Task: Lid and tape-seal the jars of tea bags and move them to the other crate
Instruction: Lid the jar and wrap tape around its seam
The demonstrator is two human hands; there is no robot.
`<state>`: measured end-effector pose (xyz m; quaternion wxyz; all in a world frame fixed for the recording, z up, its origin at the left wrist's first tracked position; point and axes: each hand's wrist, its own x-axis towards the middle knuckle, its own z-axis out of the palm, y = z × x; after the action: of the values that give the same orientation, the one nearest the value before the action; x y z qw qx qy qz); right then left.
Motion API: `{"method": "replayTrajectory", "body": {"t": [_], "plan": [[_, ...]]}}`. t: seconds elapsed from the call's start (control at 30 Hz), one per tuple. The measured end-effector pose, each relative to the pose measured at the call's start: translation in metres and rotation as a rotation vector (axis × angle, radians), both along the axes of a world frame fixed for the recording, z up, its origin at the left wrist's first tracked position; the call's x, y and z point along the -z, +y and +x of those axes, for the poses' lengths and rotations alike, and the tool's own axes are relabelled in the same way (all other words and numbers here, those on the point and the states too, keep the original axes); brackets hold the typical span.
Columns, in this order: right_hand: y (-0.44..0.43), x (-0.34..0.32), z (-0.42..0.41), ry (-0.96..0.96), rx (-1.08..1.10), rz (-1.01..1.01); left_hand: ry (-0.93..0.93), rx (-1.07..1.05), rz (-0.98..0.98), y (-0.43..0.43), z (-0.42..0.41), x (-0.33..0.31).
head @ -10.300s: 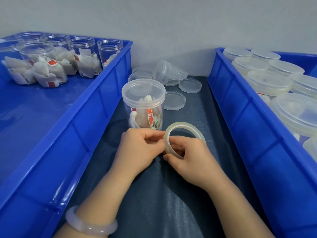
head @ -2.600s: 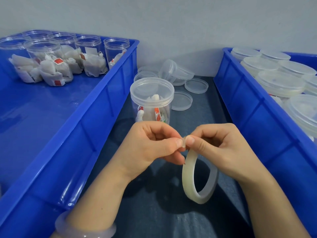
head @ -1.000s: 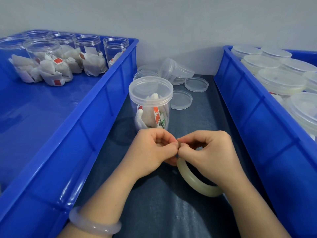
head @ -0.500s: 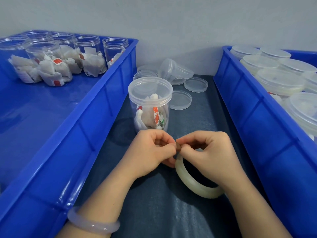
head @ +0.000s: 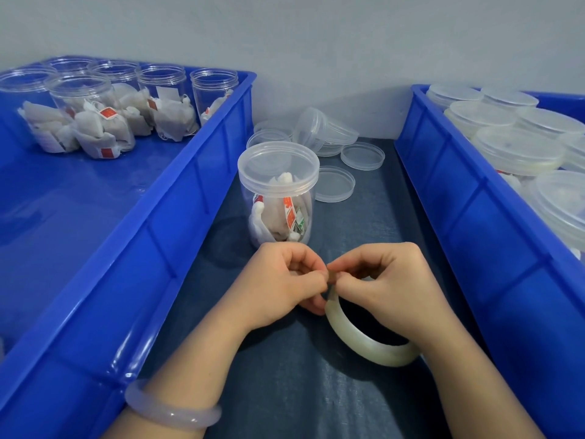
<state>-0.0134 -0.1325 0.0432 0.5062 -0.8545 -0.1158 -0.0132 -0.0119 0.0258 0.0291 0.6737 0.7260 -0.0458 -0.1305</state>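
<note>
1. In the left crate [head: 190, 191] we saw open jars [head: 91, 115] of tea bags grouped at the far end.
2. Our left hand [head: 278, 289], fingers curled, pinched the top of the tape roll [head: 364, 346] between thumb and forefinger.
3. The lidded jar [head: 278, 191] stood upright just beyond those knuckles; whether they touched, we could not tell.
4. Our right hand [head: 389, 289] pinched the same spot, fingertips meeting the left's, and the roll curved down beneath its palm.
5. The right crate [head: 474, 217] held lidded jars [head: 519, 150].
</note>
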Motion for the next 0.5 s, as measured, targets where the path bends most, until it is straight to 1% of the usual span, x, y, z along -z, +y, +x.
{"method": "replayTrajectory", "body": {"t": [0.27,0.37,0.5], "plan": [[0.0025,0.0061,0.0007,-0.012,0.035,0.04,-0.019,0.025,-0.008,0.0012,-0.0007,0.0006],[0.0017,0.0084,0.002,-0.001,0.049,0.099,-0.001,-0.005,-0.047,0.0001,0.0008,0.0005],[-0.0009,0.0088,0.0033,0.059,0.025,0.201,0.038,-0.058,-0.04,-0.0024,0.0027,0.004]]}}
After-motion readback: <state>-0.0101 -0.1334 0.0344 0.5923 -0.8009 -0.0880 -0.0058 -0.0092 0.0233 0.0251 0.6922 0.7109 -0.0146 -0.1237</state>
